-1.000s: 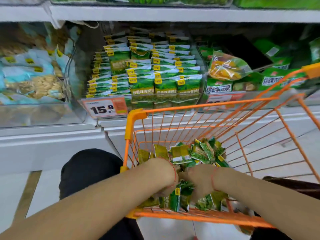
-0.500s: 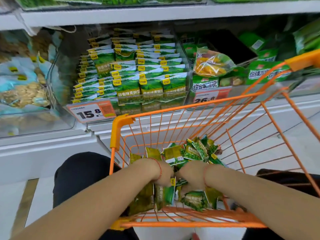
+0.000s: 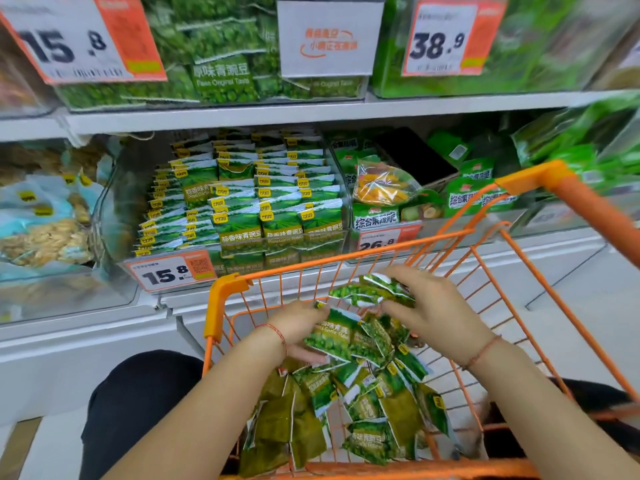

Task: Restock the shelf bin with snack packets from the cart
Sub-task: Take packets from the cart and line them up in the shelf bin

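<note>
Green pea snack packets lie piled in the orange wire cart. My left hand grips a green packet above the pile. My right hand holds a bunch of packets raised over the cart, fingers curled round them. Beyond the cart, on the lower shelf, stands the clear shelf bin, filled with rows of the same green packets behind a 15.8 price tag.
A neighbouring bin at the right holds mixed vegetable crisp bags with a 26.8 tag. Blue-and-beige snack bags fill the left bin. The upper shelf carries more green bags. My dark-clothed knee is left of the cart.
Both hands have risen out of the cart pile, each lifting packets towards the shelf. The view has tilted up and moved closer to the shelves.
</note>
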{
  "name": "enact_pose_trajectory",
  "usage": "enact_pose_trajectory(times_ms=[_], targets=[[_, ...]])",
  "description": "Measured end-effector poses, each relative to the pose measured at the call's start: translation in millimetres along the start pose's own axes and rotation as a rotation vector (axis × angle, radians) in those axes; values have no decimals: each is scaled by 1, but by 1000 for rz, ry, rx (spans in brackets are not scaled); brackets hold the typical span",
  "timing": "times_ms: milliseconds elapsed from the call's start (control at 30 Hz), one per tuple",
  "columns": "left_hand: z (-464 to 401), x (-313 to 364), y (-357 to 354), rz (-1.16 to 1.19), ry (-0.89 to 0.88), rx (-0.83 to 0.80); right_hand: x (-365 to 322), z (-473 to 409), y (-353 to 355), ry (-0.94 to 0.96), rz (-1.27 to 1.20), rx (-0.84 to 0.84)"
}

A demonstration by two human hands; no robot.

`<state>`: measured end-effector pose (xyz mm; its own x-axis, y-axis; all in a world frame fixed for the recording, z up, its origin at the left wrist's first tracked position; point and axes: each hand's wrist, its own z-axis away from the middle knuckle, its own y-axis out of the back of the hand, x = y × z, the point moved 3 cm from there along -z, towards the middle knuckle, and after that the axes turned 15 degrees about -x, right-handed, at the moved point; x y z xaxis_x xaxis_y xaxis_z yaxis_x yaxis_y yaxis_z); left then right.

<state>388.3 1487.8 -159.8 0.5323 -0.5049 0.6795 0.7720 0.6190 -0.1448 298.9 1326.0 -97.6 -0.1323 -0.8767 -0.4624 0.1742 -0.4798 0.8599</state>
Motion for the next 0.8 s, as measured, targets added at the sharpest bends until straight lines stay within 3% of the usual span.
enact_pose_trajectory(times_ms=[100,300,467,600,800], targets=[[9,3,-16,359,-82,-124,0,1,-16,167,80,191],[7,3,-21,561,-220,-206,-5,5,-26,311,158,228],[15,4,-17,399,-310,-233,-10,6,-27,378,7,285],[20,5,-14,305,-434,-231,0,5,-23,291,-97,389],[20,3,-17,226,-445,-189,4,6,-20,167,-122,462]])
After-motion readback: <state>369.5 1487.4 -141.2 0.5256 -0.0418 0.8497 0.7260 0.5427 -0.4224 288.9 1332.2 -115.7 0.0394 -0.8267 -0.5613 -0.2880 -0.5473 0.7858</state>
